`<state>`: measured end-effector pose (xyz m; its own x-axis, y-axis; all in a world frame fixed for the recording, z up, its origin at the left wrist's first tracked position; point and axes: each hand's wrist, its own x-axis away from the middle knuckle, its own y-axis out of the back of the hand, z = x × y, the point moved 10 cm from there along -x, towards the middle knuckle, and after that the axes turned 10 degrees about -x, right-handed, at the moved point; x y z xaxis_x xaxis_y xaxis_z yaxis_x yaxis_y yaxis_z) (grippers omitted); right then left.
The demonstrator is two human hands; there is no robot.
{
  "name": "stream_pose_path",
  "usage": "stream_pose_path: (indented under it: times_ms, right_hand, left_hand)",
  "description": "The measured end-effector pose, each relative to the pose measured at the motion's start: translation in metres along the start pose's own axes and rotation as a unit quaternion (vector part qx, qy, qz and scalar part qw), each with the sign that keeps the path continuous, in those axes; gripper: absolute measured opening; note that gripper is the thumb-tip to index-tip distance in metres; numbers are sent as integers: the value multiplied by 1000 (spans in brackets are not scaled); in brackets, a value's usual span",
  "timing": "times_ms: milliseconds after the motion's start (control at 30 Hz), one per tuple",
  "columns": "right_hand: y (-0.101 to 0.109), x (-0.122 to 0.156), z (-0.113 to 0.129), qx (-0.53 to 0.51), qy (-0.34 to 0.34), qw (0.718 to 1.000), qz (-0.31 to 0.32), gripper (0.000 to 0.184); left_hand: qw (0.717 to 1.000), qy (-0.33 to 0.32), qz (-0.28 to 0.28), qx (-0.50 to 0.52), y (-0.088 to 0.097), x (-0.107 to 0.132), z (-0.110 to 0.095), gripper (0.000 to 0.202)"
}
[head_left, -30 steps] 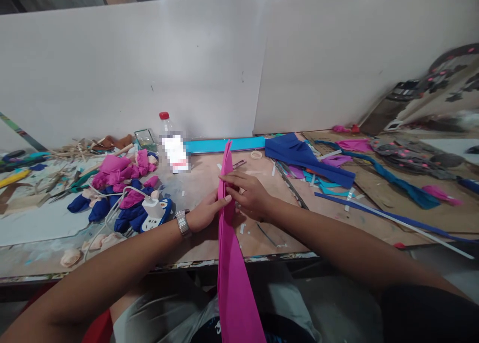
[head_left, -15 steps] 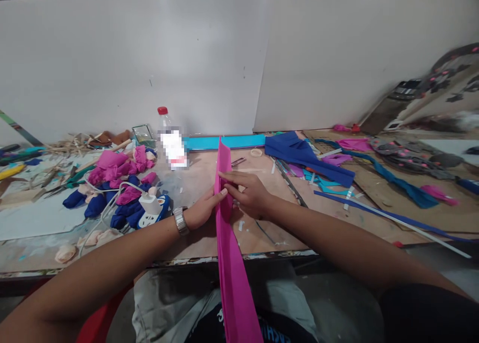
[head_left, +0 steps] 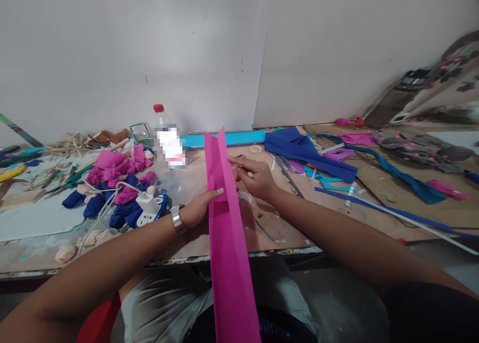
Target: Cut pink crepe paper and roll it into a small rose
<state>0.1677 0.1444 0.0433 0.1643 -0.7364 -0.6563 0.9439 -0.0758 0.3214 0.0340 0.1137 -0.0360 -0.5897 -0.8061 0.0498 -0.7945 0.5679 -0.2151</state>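
Note:
A long magenta strip (head_left: 226, 233), paper or cloth-like with lengthwise creases, runs from above the table down over my lap. Its far end spreads into a shallow V. My left hand (head_left: 198, 207) grips its left side, thumb pressed on top and fingers hidden underneath. At the strip's right edge is my right hand (head_left: 256, 177), index fingertip against or very near it and the other fingers curled. A small red spot shows by the right thumb; what it is cannot be made out. A pale curved piece (head_left: 245, 198) shows just below that hand.
A red-capped bottle (head_left: 164, 138) stands behind my left hand. To the left are pink and blue cloth bundles (head_left: 123, 193) and a power strip (head_left: 153, 210) with a plugged charger. A turquoise strip (head_left: 239, 138), blue cloth (head_left: 307, 151) and a white stick (head_left: 411, 220) lie beyond and right.
The magenta strip has opened from a narrow fold into a wider V. My right hand has moved off its upper face to the right edge. My left hand stays on the strip.

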Motion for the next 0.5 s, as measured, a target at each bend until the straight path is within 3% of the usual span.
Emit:
stream_pose_path:
  times_ms: [100, 233, 367, 500]
  right_hand:
    - [3, -4, -3, 22, 5, 1000, 0, 46]
    - [-9, -5, 17, 70, 97, 991, 68, 58]
    - [-34, 9, 45, 152, 207, 947, 194, 46]
    - [-50, 26, 62, 166, 260, 908, 284, 27]
  left_hand:
    - [999, 15, -38, -4, 9, 0, 3, 45]
    - [993, 7, -122, -6, 24, 1, -1, 41]
    - [982, 10, -183, 32, 31, 2, -4, 27]
    - [981, 22, -182, 69, 27, 1, -4, 23]
